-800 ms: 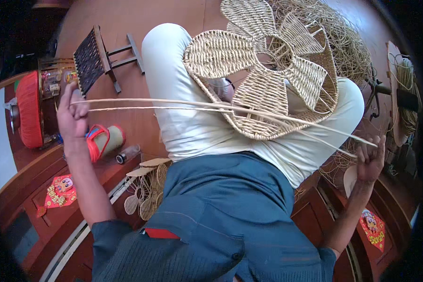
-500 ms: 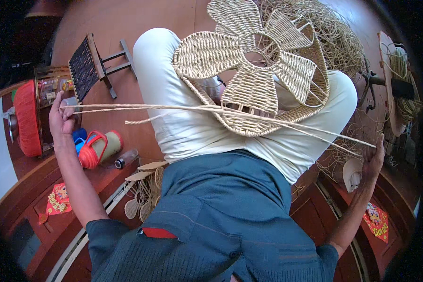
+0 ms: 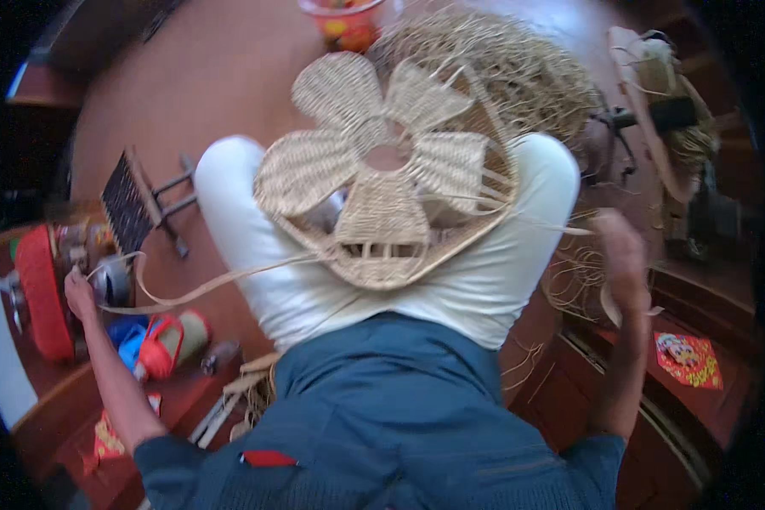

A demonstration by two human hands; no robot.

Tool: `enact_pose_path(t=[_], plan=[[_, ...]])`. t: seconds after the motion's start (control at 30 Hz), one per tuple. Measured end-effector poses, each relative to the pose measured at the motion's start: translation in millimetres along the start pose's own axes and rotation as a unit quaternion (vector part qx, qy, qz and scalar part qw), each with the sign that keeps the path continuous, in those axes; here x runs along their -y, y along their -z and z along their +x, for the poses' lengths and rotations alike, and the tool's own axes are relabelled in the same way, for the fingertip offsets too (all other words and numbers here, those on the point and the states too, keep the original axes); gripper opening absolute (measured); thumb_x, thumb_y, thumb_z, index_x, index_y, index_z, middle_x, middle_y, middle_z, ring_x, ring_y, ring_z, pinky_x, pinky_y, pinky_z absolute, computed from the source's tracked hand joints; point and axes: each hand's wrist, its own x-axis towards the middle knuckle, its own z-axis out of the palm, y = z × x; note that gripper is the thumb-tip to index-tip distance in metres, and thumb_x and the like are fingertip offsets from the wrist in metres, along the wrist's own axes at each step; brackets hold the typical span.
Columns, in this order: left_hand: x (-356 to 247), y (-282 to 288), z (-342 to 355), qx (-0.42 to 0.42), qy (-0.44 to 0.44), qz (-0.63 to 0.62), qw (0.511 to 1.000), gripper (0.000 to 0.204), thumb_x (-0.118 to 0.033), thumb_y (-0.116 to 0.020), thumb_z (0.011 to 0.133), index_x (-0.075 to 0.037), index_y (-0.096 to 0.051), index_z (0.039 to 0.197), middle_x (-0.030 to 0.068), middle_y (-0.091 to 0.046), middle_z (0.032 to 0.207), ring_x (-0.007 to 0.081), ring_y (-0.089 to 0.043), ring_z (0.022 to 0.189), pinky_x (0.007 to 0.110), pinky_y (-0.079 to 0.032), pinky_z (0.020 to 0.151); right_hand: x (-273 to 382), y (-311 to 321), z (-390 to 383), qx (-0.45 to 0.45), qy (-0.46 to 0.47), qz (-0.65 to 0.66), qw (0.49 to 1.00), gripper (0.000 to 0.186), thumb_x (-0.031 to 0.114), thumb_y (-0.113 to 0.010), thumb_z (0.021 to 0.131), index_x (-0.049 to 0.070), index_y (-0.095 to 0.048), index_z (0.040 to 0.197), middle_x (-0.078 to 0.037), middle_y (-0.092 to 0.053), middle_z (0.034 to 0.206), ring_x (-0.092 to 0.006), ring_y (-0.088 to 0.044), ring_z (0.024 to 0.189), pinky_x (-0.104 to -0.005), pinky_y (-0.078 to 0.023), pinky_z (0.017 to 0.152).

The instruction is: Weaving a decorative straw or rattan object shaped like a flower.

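A woven straw piece (image 3: 382, 208) with flower-like petals and a curved rim lies across my lap, its upper right side open with bare spokes. My left hand (image 3: 78, 293) is stretched far to the left, its fingers closed on a pale straw cord (image 3: 204, 287). That cord sags in a loop and runs to the lower rim of the piece. My right hand (image 3: 622, 259) is held out to the right, smeared by motion, its fingers folded. Another strand of cord (image 3: 548, 224) runs from the piece's right side to this hand.
A big tangle of straw cord (image 3: 518, 76) lies beyond my right knee, near a red tub (image 3: 346, 24). Left are a woven-seat stool (image 3: 132, 204), a red-covered object (image 3: 44, 293) and a red-handled flask (image 3: 168, 347). A cord-wound wooden stand (image 3: 654, 110) is at right.
The strands stretched taut between my hands have separated; the left one now hangs slack. Both hands appear lower in the picture. The view has shifted, bringing the red tub into sight.
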Motion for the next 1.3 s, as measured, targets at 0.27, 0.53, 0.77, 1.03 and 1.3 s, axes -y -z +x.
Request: enact_pose_path(t=[0.27,0.53,0.77,1.03,1.3], plan=[[-388.9,177.0,-429.6,0.535,-0.390,-0.360,0.658,0.069,-0.030,-0.063,0.112,-0.005,-0.036,0.170,0.0253,-0.070,0.137,0.0350,-0.065,0.135,0.039,-0.053,0.105,163.8,-257.8,-1.1,0.292,0.226,-0.111,0.923,0.025,0.028,-0.056,0.113,0.005,-0.056,0.122,-0.021,-0.064,0.104,-0.0462,-0.070,0.090,-0.0525,-0.058,0.076],[-334.2,131.4,-335.9,0.460,-0.363,-0.303,0.752,0.026,-0.028,-0.068,0.108,-0.005,-0.079,0.110,0.0160,-0.076,0.091,0.0382,-0.071,0.083,0.044,-0.057,0.078,143.1,-206.0,9.1,0.323,0.088,-0.109,0.936,0.029,0.034,-0.054,0.116,0.006,-0.061,0.117,-0.022,-0.068,0.103,-0.0453,-0.069,0.104,-0.0551,-0.055,0.088],[-352.4,182.0,-395.7,0.240,-0.579,-0.261,0.734,0.059,-0.011,-0.072,0.102,-0.004,-0.054,0.157,0.0230,-0.067,0.138,0.0356,-0.069,0.122,0.046,-0.051,0.111,136.2,-226.7,-14.1,0.293,0.117,-0.113,0.942,0.029,0.034,-0.056,0.115,0.006,-0.062,0.112,-0.021,-0.068,0.096,-0.0462,-0.070,0.094,-0.0550,-0.056,0.083],[-378.3,140.7,-456.5,0.431,-0.477,-0.420,0.641,0.060,0.005,-0.059,0.103,-0.010,-0.050,0.161,0.0260,-0.074,0.111,0.0391,-0.075,0.094,0.045,-0.060,0.084,139.2,-251.7,-13.2,0.225,0.031,-0.091,0.970,0.024,0.028,-0.066,0.111,0.007,-0.073,0.102,-0.017,-0.070,0.085,-0.0331,-0.069,0.074,-0.0424,-0.055,0.070],[-370.8,122.4,-434.5,0.289,-0.423,-0.433,0.742,0.014,-0.007,-0.073,0.102,-0.003,-0.076,0.114,0.0137,-0.074,0.095,0.0285,-0.074,0.084,0.037,-0.058,0.076,135.7,-230.1,-11.2,0.133,0.009,-0.134,0.982,0.027,0.013,-0.070,0.107,-0.001,-0.066,0.130,-0.013,-0.077,0.101,-0.0171,-0.067,0.071,-0.0337,-0.055,0.069]])
